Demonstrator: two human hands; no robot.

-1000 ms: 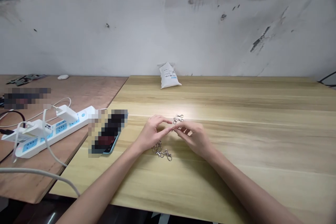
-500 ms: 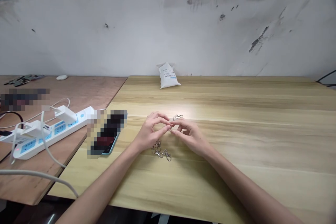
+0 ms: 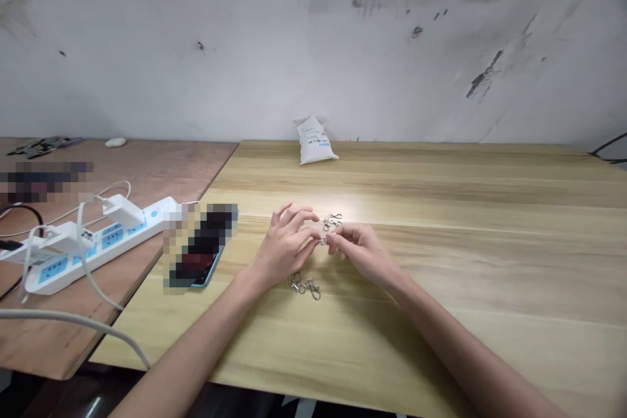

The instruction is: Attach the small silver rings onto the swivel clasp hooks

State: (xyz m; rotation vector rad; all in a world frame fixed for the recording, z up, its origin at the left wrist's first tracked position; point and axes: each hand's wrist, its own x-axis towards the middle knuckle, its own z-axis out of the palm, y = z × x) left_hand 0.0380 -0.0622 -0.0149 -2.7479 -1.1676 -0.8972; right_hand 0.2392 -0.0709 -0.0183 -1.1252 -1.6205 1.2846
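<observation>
My left hand (image 3: 289, 241) pinches one side of a small silvery metal lobster clasp (image 3: 323, 241) between thumb and index finger, its other fingers spread. On the opposite side, my right hand (image 3: 360, 248) closes thumb and forefinger on the same piece, covering part of it. Several more lobster clasps (image 3: 312, 288) with rings lie on the table just below my left hand, some partly hidden by it. A second small group of clasps (image 3: 333, 221) rests just beyond my fingertips.
A white plastic packet (image 3: 316, 142) with a printed label stands near the wall. Left of my hands lies a phone (image 3: 211, 269), partly pixelated. A white power strip (image 3: 161, 214) with chargers and cables sits on the adjoining brown table (image 3: 161, 160).
My right fingers have shifted their pinch on the small metal piece, and my left hand has turned with its back more upward. The far clasps show more fully.
</observation>
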